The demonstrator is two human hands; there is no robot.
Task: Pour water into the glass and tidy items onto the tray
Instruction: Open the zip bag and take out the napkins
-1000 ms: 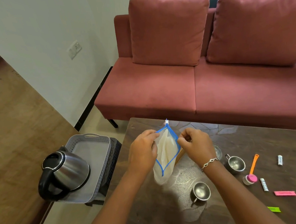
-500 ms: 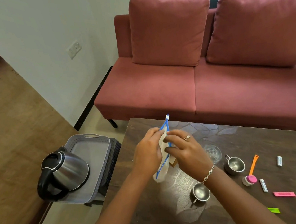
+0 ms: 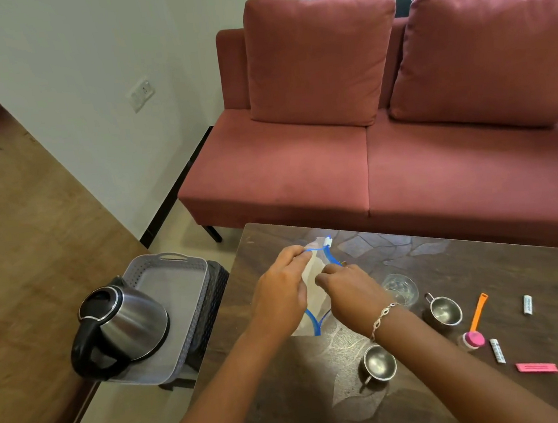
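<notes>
Blue-trimmed and translucent, the zip pouch (image 3: 311, 278) is held upright over the worktop (image 3: 480, 260). The left hand (image 3: 280, 294) pinches one blue edge near the top, and the right hand (image 3: 351, 291) pinches the other with curled fingers (image 3: 321, 278). The clear glass (image 3: 400, 290) stands just beside the right wrist, while the kettle (image 3: 125, 323) sits on the grey tray (image 3: 175, 286), well apart. A careless sweep of that wrist could topple the glass, and a slack pinch could drop the pouch.

Grey perforated tray (image 3: 199, 289), steel-and-black kettle (image 3: 122, 325), blue-edged clear pouch (image 3: 314, 276), dusty-pink sofa (image 3: 367, 155), dark veined table (image 3: 480, 260).
</notes>
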